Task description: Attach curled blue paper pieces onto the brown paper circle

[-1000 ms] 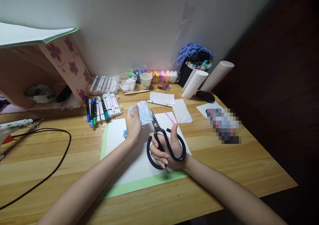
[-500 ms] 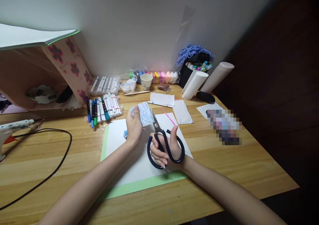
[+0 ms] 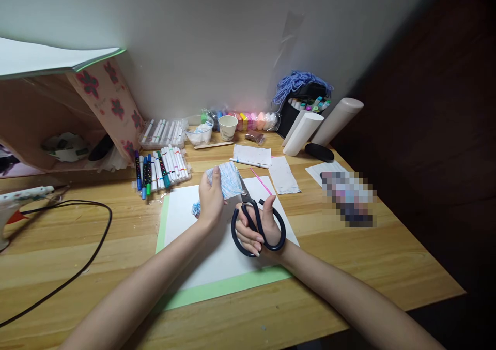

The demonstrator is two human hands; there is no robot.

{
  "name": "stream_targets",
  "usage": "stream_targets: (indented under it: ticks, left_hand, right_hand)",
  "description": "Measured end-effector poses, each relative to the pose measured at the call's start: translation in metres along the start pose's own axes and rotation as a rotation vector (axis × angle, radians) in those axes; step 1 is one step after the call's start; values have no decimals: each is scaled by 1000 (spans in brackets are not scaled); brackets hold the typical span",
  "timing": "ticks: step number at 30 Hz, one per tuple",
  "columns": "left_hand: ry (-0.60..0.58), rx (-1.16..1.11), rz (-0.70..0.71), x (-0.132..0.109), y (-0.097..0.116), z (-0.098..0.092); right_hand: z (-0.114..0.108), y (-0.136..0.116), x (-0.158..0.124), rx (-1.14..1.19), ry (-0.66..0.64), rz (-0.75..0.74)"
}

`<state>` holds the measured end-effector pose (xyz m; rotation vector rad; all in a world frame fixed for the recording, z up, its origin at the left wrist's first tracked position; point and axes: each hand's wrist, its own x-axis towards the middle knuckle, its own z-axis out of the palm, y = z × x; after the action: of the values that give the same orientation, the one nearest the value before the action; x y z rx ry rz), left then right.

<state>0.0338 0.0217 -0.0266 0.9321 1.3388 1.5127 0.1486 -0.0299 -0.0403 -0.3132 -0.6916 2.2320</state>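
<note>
My left hand (image 3: 211,197) pinches a small sheet of paper streaked with blue (image 3: 230,178), thumb on top. Black-handled scissors (image 3: 253,205) are in my right hand (image 3: 258,228), fingers through the loops, with the blades at the right edge of the sheet. How far the blades reach over the paper is hard to make out. Below both hands lies a white sheet (image 3: 205,259) on a green one (image 3: 217,290). A crumpled blue-and-white bit (image 3: 196,209) shows just left of my left hand, partly hidden by it.
Markers (image 3: 163,171) lie at the left, behind them a plastic bowl (image 3: 199,132) and paper cup (image 3: 228,127). Two pale paper pieces (image 3: 284,175) and a pink stick (image 3: 261,181) lie beyond the scissors. A black cable (image 3: 104,236) loops at left; white cylinders (image 3: 304,133) stand at right.
The scissors' handles have come closer together, and the blades now meet the sheet's right edge. My left hand and the paper have shifted slightly right and down.
</note>
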Motion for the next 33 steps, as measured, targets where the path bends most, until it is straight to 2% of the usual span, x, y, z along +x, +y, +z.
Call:
stream_targets:
  ticks: [5, 12, 18, 24, 33]
  left_hand:
    - [-6, 24, -5, 0, -2, 0]
    - [-46, 23, -24, -5, -5, 1]
    - [-32, 34, -12, -5, -3, 2]
    - [-43, 20, -20, -5, -3, 2]
    - [-97, 51, -25, -7, -7, 3]
  right_hand:
    - [0, -1, 0, -22, -6, 22]
    - [3, -7, 0, -58, 81, 29]
    - [0, -5, 1, -62, 63, -12]
    - [-3, -9, 0, -91, 55, 31]
    - [-1, -18, -2, -127, 115, 43]
